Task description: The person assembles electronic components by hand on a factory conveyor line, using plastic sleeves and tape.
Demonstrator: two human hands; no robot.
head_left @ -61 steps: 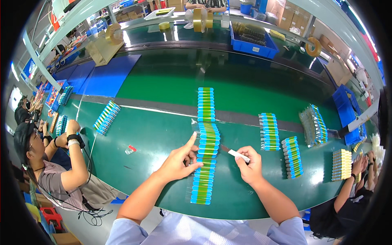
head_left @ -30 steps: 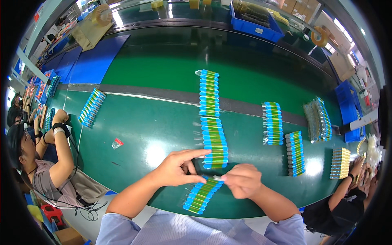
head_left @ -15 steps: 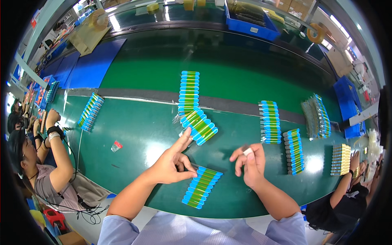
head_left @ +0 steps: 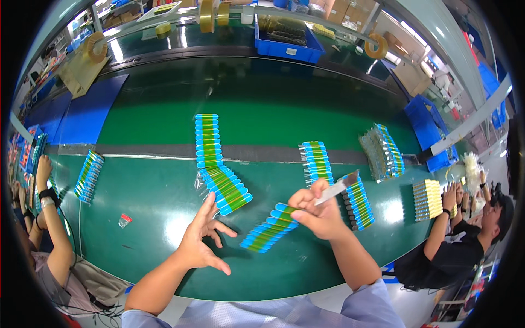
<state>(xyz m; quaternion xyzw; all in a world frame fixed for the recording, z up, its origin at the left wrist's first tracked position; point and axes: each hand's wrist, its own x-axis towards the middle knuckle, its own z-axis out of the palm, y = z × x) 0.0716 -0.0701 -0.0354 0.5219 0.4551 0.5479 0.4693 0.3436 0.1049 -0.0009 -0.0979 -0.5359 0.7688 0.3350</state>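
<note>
My right hand [head_left: 322,216] pinches one end of a short row of slim blue sticks [head_left: 268,230], joined side by side under a yellow-green tape band. The row hangs tilted above the table. That same hand also grips a flat silvery blade-like piece [head_left: 332,191] with a darker end, its exact kind unclear. To the left, my left hand [head_left: 199,238] is open and holds nothing, fingers spread. Just beyond its fingertips lies a bent, longer line of taped blue sticks [head_left: 208,156], its near section [head_left: 228,188] angled toward the right.
More taped rows lie at right [head_left: 317,163], [head_left: 358,202] and far left [head_left: 89,176]. A cream-coloured row [head_left: 429,199] lies near a co-worker's hand [head_left: 449,197]. Blue bins stand at the back [head_left: 290,50] and right [head_left: 429,128]. A small red-and-clear scrap [head_left: 125,220] lies left.
The short row has passed from my left hand to my right and is lifted and tilted. My left hand has opened. The whole view has shifted, with the scene further left.
</note>
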